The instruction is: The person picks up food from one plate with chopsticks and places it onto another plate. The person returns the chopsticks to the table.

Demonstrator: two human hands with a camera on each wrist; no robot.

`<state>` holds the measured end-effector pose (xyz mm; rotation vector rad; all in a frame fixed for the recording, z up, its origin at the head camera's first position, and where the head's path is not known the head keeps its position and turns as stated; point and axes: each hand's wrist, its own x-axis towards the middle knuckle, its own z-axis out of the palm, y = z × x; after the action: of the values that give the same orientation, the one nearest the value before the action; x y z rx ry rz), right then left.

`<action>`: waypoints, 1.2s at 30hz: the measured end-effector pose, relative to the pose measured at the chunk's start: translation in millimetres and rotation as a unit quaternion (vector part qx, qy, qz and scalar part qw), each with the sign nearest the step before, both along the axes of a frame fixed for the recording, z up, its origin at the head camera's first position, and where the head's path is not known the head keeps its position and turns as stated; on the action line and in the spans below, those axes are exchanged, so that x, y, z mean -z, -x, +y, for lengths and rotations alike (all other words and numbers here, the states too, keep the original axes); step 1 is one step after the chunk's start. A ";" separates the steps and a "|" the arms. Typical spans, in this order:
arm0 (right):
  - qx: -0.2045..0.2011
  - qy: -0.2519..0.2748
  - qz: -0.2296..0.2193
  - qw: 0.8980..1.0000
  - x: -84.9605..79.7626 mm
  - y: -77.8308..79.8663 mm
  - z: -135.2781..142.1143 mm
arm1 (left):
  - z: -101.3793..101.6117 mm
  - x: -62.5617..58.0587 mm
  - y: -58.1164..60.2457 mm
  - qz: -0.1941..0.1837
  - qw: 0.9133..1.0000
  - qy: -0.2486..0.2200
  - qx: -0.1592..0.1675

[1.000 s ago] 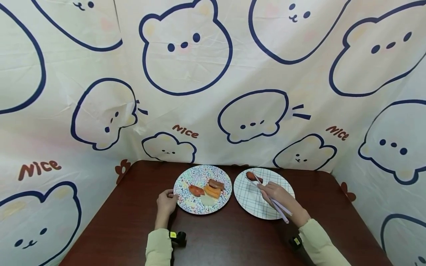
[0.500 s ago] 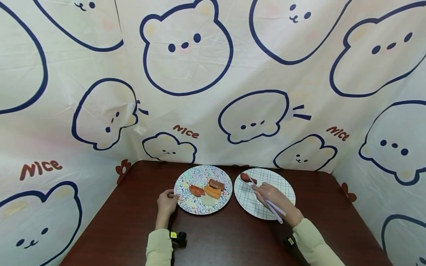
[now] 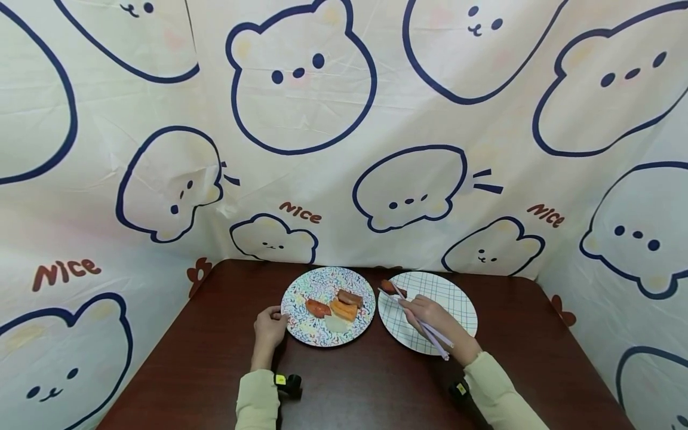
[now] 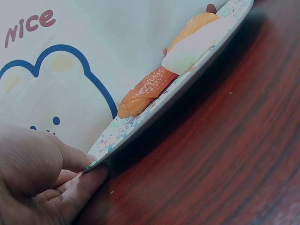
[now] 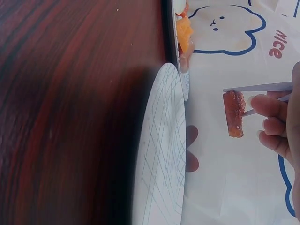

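My left hand [image 3: 270, 328] pinches the left rim of a speckled multicoloured plate [image 3: 301, 286], thumb on top and fingers beneath in the left wrist view. Lilac chopsticks [image 5: 262, 87] are held in my right hand [image 3: 432, 316]. Between their tips is a glossy reddish-brown piece of food [image 5: 233, 114], raised above the white grid-lined plate [image 3: 457, 298] near its left edge. The speckled plate bears a reddish-orange wing-like piece [image 3: 317, 308], a yellow-orange piece [image 3: 344, 310], a brown piece [image 3: 350, 298] and a pale slice [image 3: 336, 324].
Both plates lie side by side on a dark reddish-brown wooden table [image 3: 344, 388], close to its back edge. Cloth [image 3: 333, 197] printed with cartoon bears hangs behind and along both sides. Each forearm carries a small black camera, such as the left one [image 3: 290, 385].
The right hand has moved left with the chopsticks, carrying the reddish-brown food from over the grid-lined plate's upper part toward the gap between the plates. My left hand stays put.
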<state>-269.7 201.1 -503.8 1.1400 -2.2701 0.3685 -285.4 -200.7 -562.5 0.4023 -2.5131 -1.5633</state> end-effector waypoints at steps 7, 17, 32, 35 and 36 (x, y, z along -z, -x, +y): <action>-0.015 0.003 0.022 1.000 2.1 3.8 -7.7 | 1.2 -0.7 1.0 0.002 1.000 0.002 -0.001; -0.010 0.001 0.016 1.000 -0.9 2.7 -16.0 | 0.5 -0.4 0.6 -0.002 1.000 0.000 0.004; 0.019 -0.005 -0.038 0.999 -1.8 5.6 -29.2 | -1.1 0.0 3.2 0.005 1.000 0.007 -0.002; 0.020 -0.009 -0.044 0.999 -1.5 6.2 -32.7 | -1.0 0.2 2.8 0.002 1.000 0.005 -0.002; 0.020 -0.012 -0.043 0.999 -1.7 6.4 -33.9 | -1.1 0.3 2.8 0.002 1.000 0.005 -0.002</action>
<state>-276.1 167.2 -502.1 1.1078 -2.3742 0.3829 -288.2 -201.9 -562.8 0.4026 -2.5148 -1.5467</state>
